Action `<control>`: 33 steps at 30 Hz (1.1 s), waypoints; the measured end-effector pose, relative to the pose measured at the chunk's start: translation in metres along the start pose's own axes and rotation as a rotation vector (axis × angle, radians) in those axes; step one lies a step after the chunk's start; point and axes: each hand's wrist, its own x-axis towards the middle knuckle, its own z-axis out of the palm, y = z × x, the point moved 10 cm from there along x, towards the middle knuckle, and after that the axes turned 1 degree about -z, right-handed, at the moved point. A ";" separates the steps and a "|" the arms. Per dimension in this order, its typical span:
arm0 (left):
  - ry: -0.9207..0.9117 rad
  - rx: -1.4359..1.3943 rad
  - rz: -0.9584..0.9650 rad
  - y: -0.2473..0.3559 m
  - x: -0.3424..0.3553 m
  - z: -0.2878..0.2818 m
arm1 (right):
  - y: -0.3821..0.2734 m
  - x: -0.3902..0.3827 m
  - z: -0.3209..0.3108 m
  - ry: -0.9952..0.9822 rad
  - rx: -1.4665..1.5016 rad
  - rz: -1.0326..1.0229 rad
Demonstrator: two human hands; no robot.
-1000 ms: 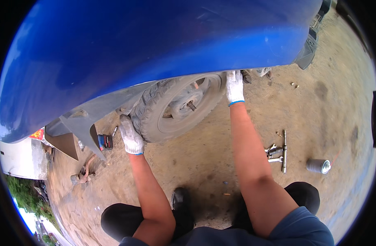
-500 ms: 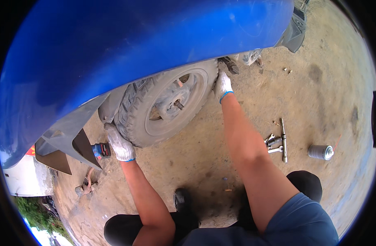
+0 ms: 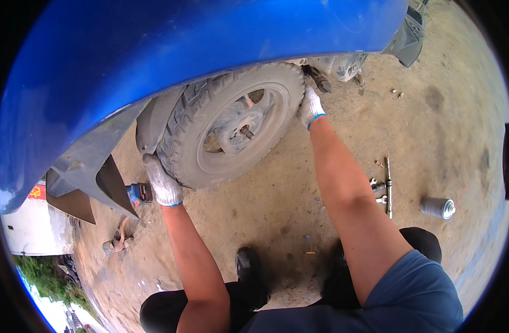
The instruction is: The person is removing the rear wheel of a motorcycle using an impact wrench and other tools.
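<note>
Left hand: white glove, grasping the near-left edge of the wheel
Right hand: also gloved, grasping the opposite edge, fingertips tucked out of sight
Wheel: sitting right between those 2 grips, super dusty
Blue panel: overhanging the wheel's top, above both grips
Blue-and-black tool: just left of the left grip
Metal bar: down and right of the right grip
Spray can: same direction, but farther out
</note>
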 end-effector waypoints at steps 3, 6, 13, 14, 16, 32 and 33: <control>-0.009 0.019 0.013 0.005 -0.005 0.004 | -0.001 0.001 -0.004 0.028 -0.020 -0.019; 0.011 0.081 -0.016 0.006 -0.013 0.012 | -0.005 0.009 -0.007 0.013 0.009 -0.030; 0.172 0.172 -0.026 0.003 -0.016 -0.010 | 0.000 0.000 -0.008 0.044 -0.047 -0.003; 0.185 0.174 -0.001 0.007 -0.018 -0.011 | 0.001 -0.006 -0.010 0.087 -0.083 -0.001; 0.197 0.174 0.030 0.010 -0.018 -0.011 | 0.001 -0.004 -0.010 0.051 -0.055 -0.012; 0.192 0.194 0.042 0.000 -0.015 -0.019 | 0.011 0.019 -0.019 0.027 -0.022 0.021; 0.188 0.305 0.065 0.002 -0.014 -0.019 | 0.011 0.023 -0.023 0.029 -0.024 0.017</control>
